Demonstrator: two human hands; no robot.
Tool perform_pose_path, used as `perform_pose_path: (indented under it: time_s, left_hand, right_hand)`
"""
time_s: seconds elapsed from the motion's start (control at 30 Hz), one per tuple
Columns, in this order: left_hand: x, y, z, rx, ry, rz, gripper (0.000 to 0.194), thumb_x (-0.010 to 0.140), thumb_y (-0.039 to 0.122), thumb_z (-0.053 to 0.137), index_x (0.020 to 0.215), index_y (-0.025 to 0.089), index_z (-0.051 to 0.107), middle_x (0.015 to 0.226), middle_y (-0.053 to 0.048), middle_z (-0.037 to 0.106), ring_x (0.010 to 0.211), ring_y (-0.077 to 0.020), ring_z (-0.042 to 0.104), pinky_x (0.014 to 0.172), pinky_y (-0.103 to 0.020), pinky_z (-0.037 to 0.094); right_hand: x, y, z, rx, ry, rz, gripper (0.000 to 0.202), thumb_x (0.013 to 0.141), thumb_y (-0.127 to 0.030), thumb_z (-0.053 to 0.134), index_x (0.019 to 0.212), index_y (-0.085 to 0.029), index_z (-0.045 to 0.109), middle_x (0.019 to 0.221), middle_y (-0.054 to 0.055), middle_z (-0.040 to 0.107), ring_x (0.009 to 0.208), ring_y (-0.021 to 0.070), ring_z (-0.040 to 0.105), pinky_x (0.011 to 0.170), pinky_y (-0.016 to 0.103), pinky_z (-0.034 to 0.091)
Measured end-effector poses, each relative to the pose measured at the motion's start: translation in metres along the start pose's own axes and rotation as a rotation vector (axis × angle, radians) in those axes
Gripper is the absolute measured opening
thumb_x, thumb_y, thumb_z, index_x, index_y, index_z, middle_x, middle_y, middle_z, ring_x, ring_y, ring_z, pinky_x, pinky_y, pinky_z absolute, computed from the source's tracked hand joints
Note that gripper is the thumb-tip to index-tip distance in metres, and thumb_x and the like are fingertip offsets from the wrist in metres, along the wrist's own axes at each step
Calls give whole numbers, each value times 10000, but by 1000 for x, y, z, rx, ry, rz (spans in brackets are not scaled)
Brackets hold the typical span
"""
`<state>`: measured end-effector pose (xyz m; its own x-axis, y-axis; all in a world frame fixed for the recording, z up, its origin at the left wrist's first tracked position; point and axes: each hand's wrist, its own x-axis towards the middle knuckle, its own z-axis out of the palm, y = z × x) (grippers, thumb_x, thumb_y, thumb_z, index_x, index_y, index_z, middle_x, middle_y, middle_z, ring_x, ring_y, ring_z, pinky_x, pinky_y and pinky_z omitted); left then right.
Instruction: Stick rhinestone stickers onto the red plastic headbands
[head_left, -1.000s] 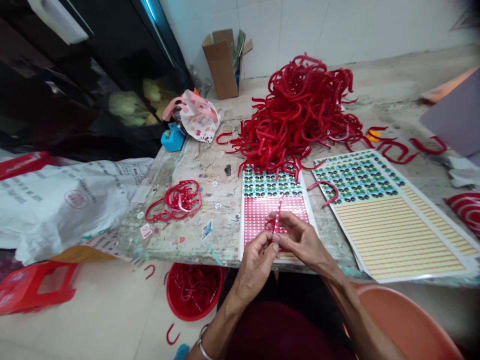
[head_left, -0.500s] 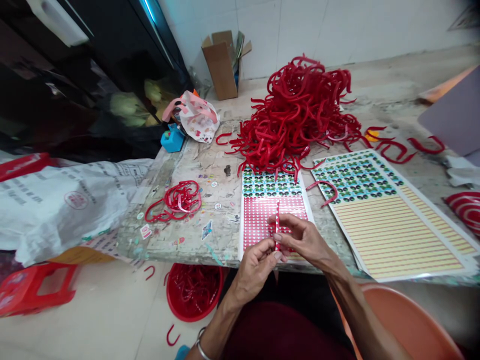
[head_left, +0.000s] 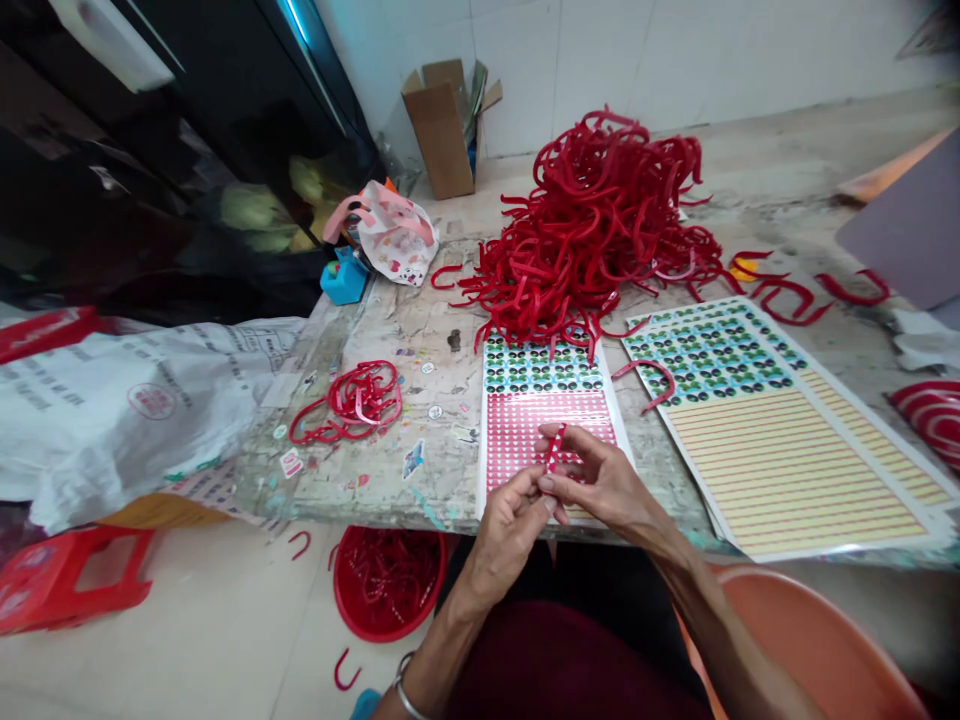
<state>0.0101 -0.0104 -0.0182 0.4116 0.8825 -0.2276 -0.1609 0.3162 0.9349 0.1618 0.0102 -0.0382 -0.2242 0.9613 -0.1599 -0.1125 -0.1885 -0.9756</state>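
A narrow red strip dotted with white marks (head_left: pixel 556 448) is pinched between my two hands above the table's front edge. My left hand (head_left: pixel 516 525) grips its lower end, thumb and fingers pressed together. Higher up, my right hand (head_left: pixel 604 485) has its thumb and fingers closed around the strip. Whether the strip is a sticker alone or lies on a curved red piece, I cannot tell. Beneath the hands lies a sticker sheet (head_left: pixel 517 430), red with white marks below and green-blue pictures above. Its top edge meets a big heap of curved red pieces (head_left: pixel 585 220).
More sticker sheets (head_left: pixel 787 450) with yellow stripes lie at right. A small bunch of red curved pieces (head_left: pixel 364 400) rests at left. A red basin (head_left: pixel 341 590) on the floor holds similar pieces. A cardboard box (head_left: pixel 442 140) and printed bag (head_left: pixel 397 240) stand behind.
The strip now leans to the right and less of it shows above my fingers. My right hand has shifted slightly; the sheets and heap stay put.
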Motion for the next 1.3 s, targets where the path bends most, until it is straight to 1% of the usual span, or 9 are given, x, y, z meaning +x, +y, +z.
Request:
perform_pose_path:
  time_s: [0.17,0.33,0.47,0.57,0.73,0.83,0.93,1.07,1.3]
  left_hand:
    - [2,-5,0,-50,100,-30,348,777,272,609,1107,168,576,786,-26,627,687,-124,553,718,-247,428]
    - [1,-5,-2,8,150,-15,302,787,268,597,1064,149,601,674,-1,590,669,-128,539,713,-252,412]
    - [1,-3,-2,36,138,5,277,807,241,570,1070,162,603,728,-8,603,669,-113,516,692,-230,406]
    - [1,-4,0,72,102,22,290,830,220,532,1106,153,588,842,-42,634,648,-104,502,657,-223,409]
    - [0,-7,4,164,102,48,339,852,200,484,1182,164,549,958,-62,660,806,-150,572,782,-263,430]
    - [1,-6,5,276,159,80,367,844,188,479,1205,169,546,1071,-70,642,964,-192,569,879,-289,406]
    - [3,-3,7,395,208,80,379,844,204,473,1210,144,547,1128,-86,624,995,-207,566,872,-286,411]
    - [3,-3,9,427,191,91,393,863,227,445,1231,109,516,1064,-92,643,909,-185,580,815,-271,429]
    - [-3,-3,13,381,165,130,322,905,268,401,1141,129,569,842,-32,651,698,-122,527,735,-240,411]
  right_hand:
    - [2,3,4,-129,55,-84,548,663,-270,719,1167,-220,509,1001,52,577,803,164,622,637,254,551]
    - [1,2,1,-159,70,-75,671,662,-286,724,1258,-267,418,1038,48,540,741,141,611,676,294,548]
    - [-1,0,-7,-179,202,-176,369,719,-308,681,1065,-246,568,1030,51,528,861,168,582,741,299,513]
    - [0,-2,-11,-205,225,-275,147,745,-299,658,858,-213,619,998,56,536,902,179,549,759,298,480]
    - [1,-8,-6,-241,239,-316,106,773,-269,630,708,-196,589,847,34,533,829,166,533,765,307,438]
    - [-3,-17,1,-290,278,-362,74,778,-241,622,727,-204,584,844,34,528,824,170,532,757,312,427]
    - [-9,-26,5,-379,299,-439,41,774,-205,620,747,-207,588,852,37,524,823,174,529,749,316,421]
    - [-9,-28,4,-448,337,-473,49,769,-174,622,746,-197,585,859,32,514,821,164,522,746,309,409]
    - [1,-7,-2,-361,348,-390,69,784,-202,614,726,-188,578,845,30,514,829,160,525,731,297,409]
